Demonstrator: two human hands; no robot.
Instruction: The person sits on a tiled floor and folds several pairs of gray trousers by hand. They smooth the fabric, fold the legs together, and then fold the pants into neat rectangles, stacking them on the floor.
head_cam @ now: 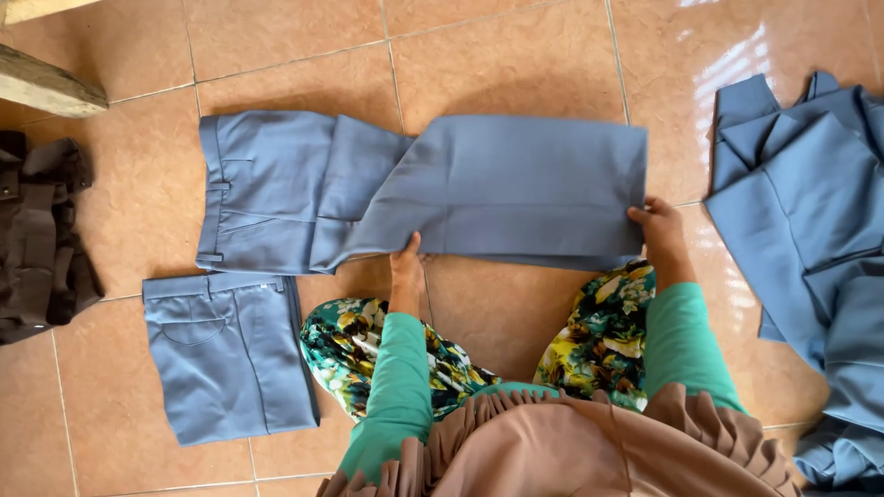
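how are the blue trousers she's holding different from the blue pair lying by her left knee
The held trousers lie spread lengthwise, legs folded back once; the folded pair is a compact packet. The left hand and right hand grip the first; nothing touches the second. Both are grey-blue, on the tiled floor.

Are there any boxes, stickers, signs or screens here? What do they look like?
None in view: no boxes, labels, signs or screens.
Only clothes on the tiled floor: blue-grey trousers held by the left hand and right hand, a folded blue-grey pair, a blue-grey pile on the right and dark clothes on the left.
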